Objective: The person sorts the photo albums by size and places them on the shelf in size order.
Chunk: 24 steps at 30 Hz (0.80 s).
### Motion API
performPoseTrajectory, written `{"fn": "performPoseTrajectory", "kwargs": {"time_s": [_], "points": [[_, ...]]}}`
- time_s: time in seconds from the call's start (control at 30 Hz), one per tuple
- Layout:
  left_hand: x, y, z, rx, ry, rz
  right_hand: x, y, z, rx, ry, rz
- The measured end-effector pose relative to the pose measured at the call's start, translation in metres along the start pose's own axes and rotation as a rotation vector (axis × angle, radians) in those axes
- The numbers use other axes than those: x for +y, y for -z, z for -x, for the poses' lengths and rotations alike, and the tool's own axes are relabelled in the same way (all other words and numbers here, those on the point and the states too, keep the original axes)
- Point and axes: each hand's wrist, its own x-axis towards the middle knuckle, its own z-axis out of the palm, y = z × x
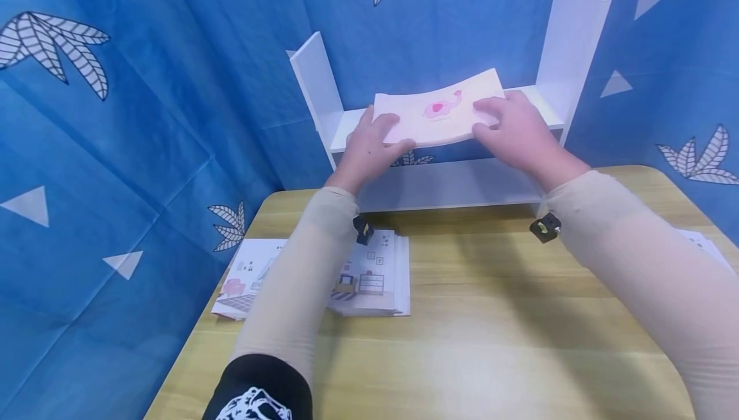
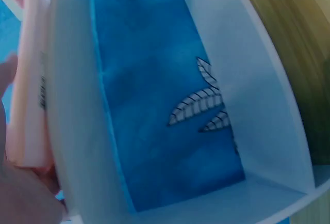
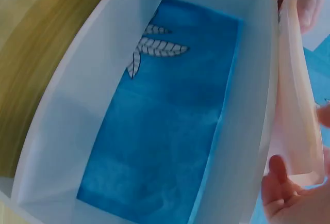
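A pale pink pack (image 1: pixel 416 122) with a pink elephant printed on it lies at the top board of a small white shelf (image 1: pixel 450 186). At its left end my left hand (image 1: pixel 369 151) grips it, thumb along the near edge. My right hand (image 1: pixel 516 131) holds the other end between thumb and fingers. Dark print shows on the side of the pack (image 2: pixel 32 100) in the left wrist view. In the right wrist view the pack (image 3: pixel 296 90) lies along the board, apparently touching it, with the right thumb at its near corner.
Printed booklets or packs (image 1: pixel 375 279) lie on the wooden table (image 1: pixel 496 356) at left, partly behind my left forearm. Another printed item (image 1: pixel 701 243) is at the right edge. Upright side panels (image 1: pixel 574 48) flank the shelf's top. A blue curtain (image 1: pixel 173 86) hangs behind.
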Motion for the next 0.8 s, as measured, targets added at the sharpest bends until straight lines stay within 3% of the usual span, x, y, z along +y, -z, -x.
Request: {"fn": "performPoseTrajectory", "kwargs": {"time_s": [0.17,0.3,0.5,0.67,0.8], "points": [[-0.011,-0.01,-0.001,0.019,-0.043,-0.088,0.011,-0.008,-0.003,-0.05,0.051,0.123],[-0.015,-0.017,0.001,0.054,-0.03,-0.129,0.02,-0.018,-0.001,-0.022,0.117,0.228],[-0.011,-0.022,0.0,0.085,0.013,-0.144,0.025,-0.027,0.0,0.05,0.155,0.326],[-0.005,-0.023,-0.003,0.099,0.046,-0.209,0.028,-0.038,-0.003,0.101,0.163,0.452],[-0.003,-0.024,-0.005,0.103,0.044,-0.248,0.031,-0.04,-0.005,0.107,0.151,0.47]]}}
